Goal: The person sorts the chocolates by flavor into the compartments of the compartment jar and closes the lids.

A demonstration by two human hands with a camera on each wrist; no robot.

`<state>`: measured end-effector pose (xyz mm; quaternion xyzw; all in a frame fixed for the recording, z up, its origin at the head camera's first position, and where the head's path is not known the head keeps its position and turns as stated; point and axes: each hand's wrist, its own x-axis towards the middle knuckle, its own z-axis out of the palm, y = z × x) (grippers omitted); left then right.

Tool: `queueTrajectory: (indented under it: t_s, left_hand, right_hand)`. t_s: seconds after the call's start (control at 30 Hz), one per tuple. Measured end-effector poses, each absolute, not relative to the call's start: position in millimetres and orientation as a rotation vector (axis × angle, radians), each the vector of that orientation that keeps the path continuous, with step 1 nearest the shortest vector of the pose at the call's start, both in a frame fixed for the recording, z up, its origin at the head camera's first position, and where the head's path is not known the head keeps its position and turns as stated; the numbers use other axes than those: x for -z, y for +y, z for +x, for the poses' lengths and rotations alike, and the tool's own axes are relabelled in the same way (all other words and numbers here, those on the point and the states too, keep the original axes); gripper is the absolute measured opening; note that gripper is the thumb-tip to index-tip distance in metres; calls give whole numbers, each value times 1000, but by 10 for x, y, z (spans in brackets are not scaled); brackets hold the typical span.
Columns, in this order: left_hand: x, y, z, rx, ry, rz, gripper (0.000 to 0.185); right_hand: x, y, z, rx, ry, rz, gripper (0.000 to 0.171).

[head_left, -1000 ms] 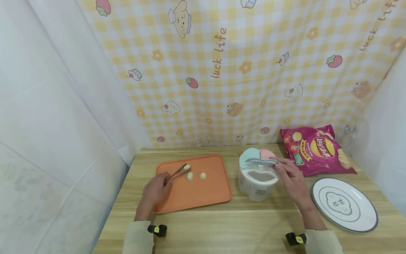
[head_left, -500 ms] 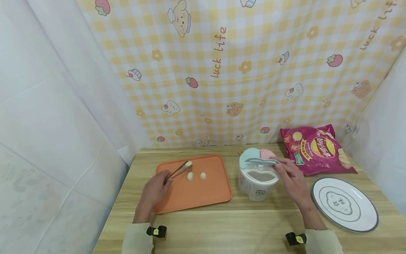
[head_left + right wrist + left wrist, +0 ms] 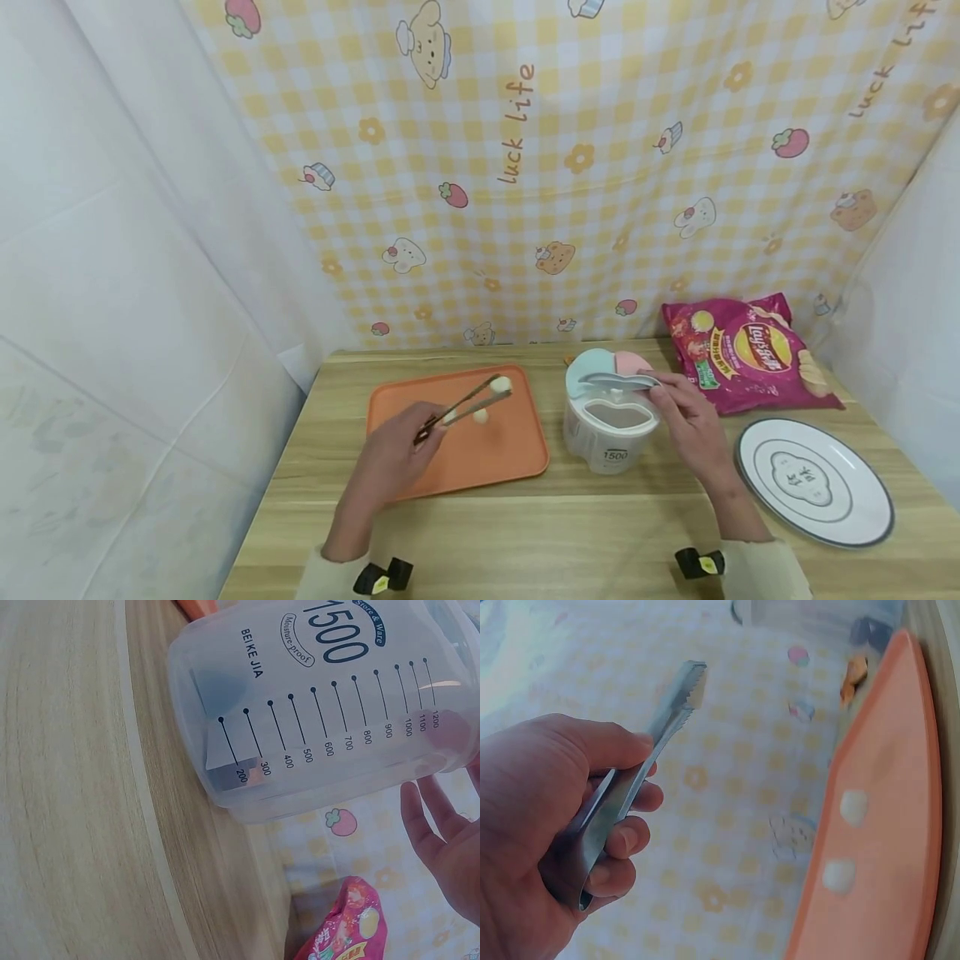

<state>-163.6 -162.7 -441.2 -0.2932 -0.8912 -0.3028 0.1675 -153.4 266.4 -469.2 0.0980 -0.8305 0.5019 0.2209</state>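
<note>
Lifting a small white ball clear of the flat orange plastic tray, the left hand squeezes thin metal tongs, now nearer the clear lidded measuring container, which the right hand steadies, fingers on its lid; two balls remain behind.

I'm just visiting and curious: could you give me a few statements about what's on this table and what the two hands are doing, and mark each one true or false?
1. The left hand holds metal tongs with a white ball in their grip. True.
2. The orange tray has nothing left on it. False: the left wrist view shows two white balls lying on it.
3. The right hand is at the lid of the clear container. True.
4. The chip bag lies on the white plate. False: it lies on the table, behind the plate.
</note>
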Motion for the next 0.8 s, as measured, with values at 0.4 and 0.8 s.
queueTrajectory:
  t_s: [0.4,0.8]
  left_hand:
    - [4376,-1041,-1455,808,-2336,-1037,24]
    - [4457,-517,-1508,782,-2368,-1113,22]
  right_hand:
    - [4684,2662,-1534,-1416,-2272,285,29]
    - [4691,2652,-1523,-1384,-2297,258,29]
